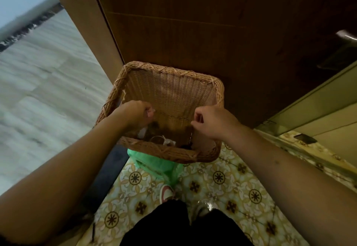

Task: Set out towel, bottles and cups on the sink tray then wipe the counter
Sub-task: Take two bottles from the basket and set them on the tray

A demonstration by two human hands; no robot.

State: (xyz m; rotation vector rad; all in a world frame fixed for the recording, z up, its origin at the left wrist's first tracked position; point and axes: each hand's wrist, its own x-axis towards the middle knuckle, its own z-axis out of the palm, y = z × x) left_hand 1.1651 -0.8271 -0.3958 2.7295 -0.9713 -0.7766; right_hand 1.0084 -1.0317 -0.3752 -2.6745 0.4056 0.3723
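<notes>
A square wicker basket (173, 89) stands on the floor against a wooden door. Both my hands reach into it. My left hand (135, 114) is closed by the basket's left wall and pinches a thin clear film. My right hand (210, 122) is closed near the right wall and pinches the same film. A taut edge of this clear liner (173, 114) runs between the two hands. White scraps and dark bits (166, 141) lie at the bottom of the basket. No towel, bottle, cup, tray or counter is in view.
A green plastic bag (156, 166) lies on the patterned tile floor (218, 178) against the basket's near side. The dark wooden door (193, 23) rises behind. Pale grey flooring (38, 91) is on the left, a light cabinet (318, 110) on the right. My feet are below.
</notes>
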